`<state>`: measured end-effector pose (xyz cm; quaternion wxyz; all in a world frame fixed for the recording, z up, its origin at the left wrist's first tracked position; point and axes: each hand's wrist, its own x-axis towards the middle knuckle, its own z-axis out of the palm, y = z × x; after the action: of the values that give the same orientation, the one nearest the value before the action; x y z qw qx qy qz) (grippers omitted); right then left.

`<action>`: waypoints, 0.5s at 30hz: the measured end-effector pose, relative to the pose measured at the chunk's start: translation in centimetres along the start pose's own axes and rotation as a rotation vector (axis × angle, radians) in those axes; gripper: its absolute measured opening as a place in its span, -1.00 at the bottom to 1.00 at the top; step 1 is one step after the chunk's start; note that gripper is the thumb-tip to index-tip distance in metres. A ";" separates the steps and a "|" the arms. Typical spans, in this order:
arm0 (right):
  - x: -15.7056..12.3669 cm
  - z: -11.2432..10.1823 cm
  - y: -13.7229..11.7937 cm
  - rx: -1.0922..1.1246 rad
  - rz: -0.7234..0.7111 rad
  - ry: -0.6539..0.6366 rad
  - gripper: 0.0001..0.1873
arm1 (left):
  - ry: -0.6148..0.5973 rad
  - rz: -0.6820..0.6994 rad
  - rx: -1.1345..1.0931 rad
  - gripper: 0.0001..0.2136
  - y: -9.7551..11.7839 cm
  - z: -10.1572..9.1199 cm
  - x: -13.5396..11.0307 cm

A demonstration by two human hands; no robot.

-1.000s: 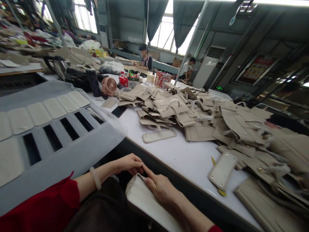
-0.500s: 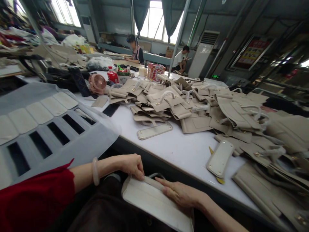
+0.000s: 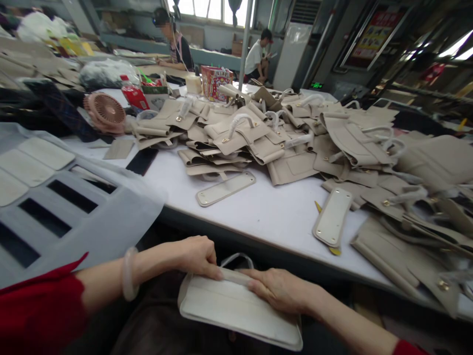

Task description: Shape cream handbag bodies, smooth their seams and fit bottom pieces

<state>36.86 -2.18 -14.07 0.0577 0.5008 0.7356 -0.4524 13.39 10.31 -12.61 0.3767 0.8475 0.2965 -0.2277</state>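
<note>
White bench (image 3: 266, 217), heaped with beige bags (image 3: 295, 167), beyond left hand (image 3: 197, 256) and right hand (image 3: 279, 291); between these, pale bag (image 3: 236, 310), far edge clamped in fingers of both.

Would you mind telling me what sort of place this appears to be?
Probably a bag-making workshop: what look like unfinished beige bags lie heaped on a white table, the left hand and right hand hold a pale piece, and another person sits farther back.
</note>
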 end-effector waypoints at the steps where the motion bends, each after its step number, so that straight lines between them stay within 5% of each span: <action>1: 0.5 0.0 -0.5 -0.029 0.004 -0.001 -0.41 | 0.005 -0.007 0.023 -0.67 0.4 0.0 0.3; 7: 2.2 0.6 -1.8 0.042 -0.016 0.071 -0.41 | 0.032 0.016 0.048 -0.52 1.6 0.8 1.6; 11: 1.0 1.9 0.6 0.461 -0.033 0.537 -0.45 | 0.189 0.093 0.051 -0.62 2.3 2.0 0.4; 15: -1.9 6.7 4.1 0.716 0.207 1.034 -0.22 | 0.446 0.197 0.003 -0.79 4.6 5.0 -1.9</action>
<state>38.56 -7.93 -19.43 -0.4326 0.7111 0.4195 -0.3622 14.31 3.33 -12.21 0.3209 0.9022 0.2881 0.0024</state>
